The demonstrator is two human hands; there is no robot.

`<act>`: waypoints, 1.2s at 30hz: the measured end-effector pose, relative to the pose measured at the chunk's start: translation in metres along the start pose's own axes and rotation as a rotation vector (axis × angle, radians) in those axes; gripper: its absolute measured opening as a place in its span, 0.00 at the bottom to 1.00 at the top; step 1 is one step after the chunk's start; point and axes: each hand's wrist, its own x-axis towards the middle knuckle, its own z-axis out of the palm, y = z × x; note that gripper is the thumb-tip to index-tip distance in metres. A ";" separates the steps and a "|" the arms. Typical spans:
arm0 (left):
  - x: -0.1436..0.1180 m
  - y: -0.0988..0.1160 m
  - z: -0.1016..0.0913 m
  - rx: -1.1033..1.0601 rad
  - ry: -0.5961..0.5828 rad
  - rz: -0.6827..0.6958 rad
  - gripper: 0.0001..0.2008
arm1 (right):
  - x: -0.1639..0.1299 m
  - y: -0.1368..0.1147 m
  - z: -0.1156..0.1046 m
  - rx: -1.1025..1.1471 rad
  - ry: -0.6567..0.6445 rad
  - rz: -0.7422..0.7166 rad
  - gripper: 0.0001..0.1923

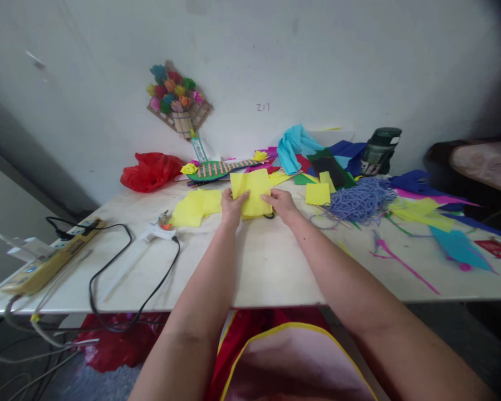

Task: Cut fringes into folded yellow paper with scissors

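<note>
Both my hands hold a yellow paper sheet [255, 192] over the white table [254, 267]. My left hand [232, 206] pinches its left edge and my right hand [282, 204] grips its right lower edge. More yellow paper [194, 207] lies just left of my left hand. A small yellow square [318, 194] lies to the right of my right hand. A dark looped object peeks out under the held sheet, too hidden to name.
A white glue gun [156, 231] with a black cord and a yellow power strip [50, 257] lie at the left. Blue yarn [361, 200], coloured paper scraps [455, 245], a dark green jar [379, 151] and a red plastic bag [150, 170] ring the work area. A paper-flower craft [177, 100] hangs on the wall.
</note>
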 end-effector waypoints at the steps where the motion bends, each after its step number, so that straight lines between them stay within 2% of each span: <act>1: 0.000 0.000 0.000 -0.009 -0.011 -0.001 0.23 | 0.000 0.000 0.000 -0.007 0.007 -0.003 0.13; 6: -0.003 0.001 0.002 -0.084 -0.087 -0.024 0.32 | 0.004 0.004 -0.004 -0.019 0.057 -0.045 0.11; 11: -0.004 0.004 0.004 -0.102 -0.151 -0.053 0.34 | 0.006 0.006 -0.007 -0.172 0.137 -0.096 0.10; 16: -0.005 0.004 0.001 -0.011 -0.172 -0.083 0.31 | 0.008 0.008 -0.008 -0.210 0.194 -0.093 0.10; 20: -0.006 0.005 0.001 -0.060 -0.185 -0.099 0.31 | 0.010 0.010 -0.010 -0.208 0.220 -0.089 0.09; 28: -0.007 0.004 0.001 -0.107 -0.296 -0.227 0.19 | 0.011 0.010 -0.008 -0.058 0.244 -0.029 0.11; 36: -0.007 0.007 0.001 -0.150 -0.340 -0.273 0.16 | 0.017 0.018 -0.016 -0.139 0.328 -0.115 0.12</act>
